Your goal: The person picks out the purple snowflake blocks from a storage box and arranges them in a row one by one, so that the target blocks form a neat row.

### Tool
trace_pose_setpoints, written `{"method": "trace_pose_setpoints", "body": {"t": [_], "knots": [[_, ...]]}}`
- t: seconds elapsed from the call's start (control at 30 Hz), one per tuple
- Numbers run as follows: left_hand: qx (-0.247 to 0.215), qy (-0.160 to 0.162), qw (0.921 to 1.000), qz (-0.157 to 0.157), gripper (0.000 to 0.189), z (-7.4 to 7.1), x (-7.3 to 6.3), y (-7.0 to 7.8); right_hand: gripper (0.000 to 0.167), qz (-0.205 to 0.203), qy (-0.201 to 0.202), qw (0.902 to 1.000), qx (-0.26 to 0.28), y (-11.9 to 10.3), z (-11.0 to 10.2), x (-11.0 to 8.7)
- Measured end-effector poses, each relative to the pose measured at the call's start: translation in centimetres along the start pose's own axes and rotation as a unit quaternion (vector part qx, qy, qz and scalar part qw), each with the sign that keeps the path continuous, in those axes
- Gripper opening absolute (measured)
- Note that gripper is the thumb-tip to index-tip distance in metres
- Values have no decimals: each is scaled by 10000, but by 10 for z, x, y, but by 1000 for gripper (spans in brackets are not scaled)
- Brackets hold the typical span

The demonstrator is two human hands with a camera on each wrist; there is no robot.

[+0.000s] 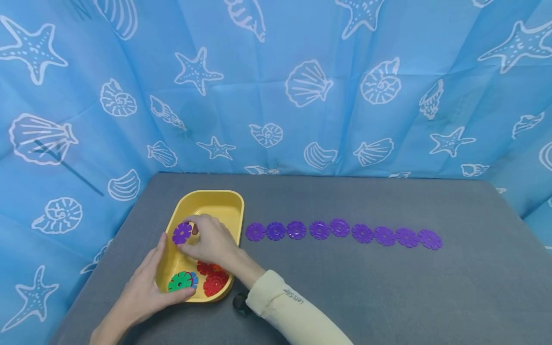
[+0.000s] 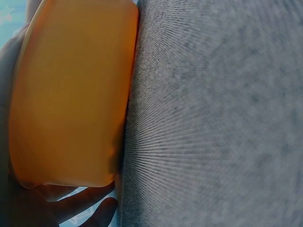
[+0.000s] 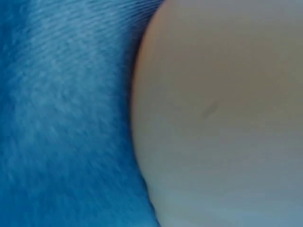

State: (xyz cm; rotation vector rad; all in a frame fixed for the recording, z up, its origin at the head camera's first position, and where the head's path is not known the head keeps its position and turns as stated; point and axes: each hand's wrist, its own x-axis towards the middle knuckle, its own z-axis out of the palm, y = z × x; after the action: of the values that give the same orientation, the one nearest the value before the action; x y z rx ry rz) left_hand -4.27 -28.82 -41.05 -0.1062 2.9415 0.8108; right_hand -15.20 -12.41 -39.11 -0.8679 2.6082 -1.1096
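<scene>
A purple notched disc (image 1: 182, 233), flower-shaped with a hole in its middle, is pinched by my right hand (image 1: 211, 239) over the yellow tray (image 1: 217, 195). My left hand (image 1: 144, 290) grips the tray's near left corner, thumb across the near rim and fingers along the outer left wall. In the left wrist view, the tray's wall (image 2: 71, 94) looks orange, with fingers (image 2: 78, 203) bent round its end. Inside the tray lie a green disc (image 1: 178, 281), a blue disc (image 1: 194, 280) partly under it, and several red discs (image 1: 214, 283).
Right of the tray, several purple discs (image 1: 319, 230) lie in a roughly straight row on the grey tabletop (image 1: 345, 297). A small black object (image 1: 240, 303) sits beside my right cuff. A blue curtain (image 1: 267, 105) hangs behind. The right wrist view shows a blurred pale surface (image 3: 218, 113).
</scene>
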Motion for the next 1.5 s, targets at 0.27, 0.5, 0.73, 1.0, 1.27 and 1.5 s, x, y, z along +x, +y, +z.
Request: {"method": "trace_pose_setpoints", "body": {"t": [0.27,0.5,0.73,1.0,1.27,1.5], "knots": [[-26,10,10000,-72,136,-1,0,-1,53,-456,384,9981,170,7,-23,-13],[-25,89,9999,-46,136,1,-1,-4,54,-493,430,9972,351,19,-43,-27],[-66,87,9999,-19,136,1,-1,-3,55,-588,542,9960,397,30,-58,-42],[86,-105,9996,-236,139,1,0,-1,58,-473,637,9963,330,50,-78,-58],[8,-189,9993,-324,139,1,2,-2,54,-386,996,9941,175,91,-106,-83],[60,-150,9996,-246,141,1,1,-3,54,-352,1396,9893,-227,138,-144,-115]]}}
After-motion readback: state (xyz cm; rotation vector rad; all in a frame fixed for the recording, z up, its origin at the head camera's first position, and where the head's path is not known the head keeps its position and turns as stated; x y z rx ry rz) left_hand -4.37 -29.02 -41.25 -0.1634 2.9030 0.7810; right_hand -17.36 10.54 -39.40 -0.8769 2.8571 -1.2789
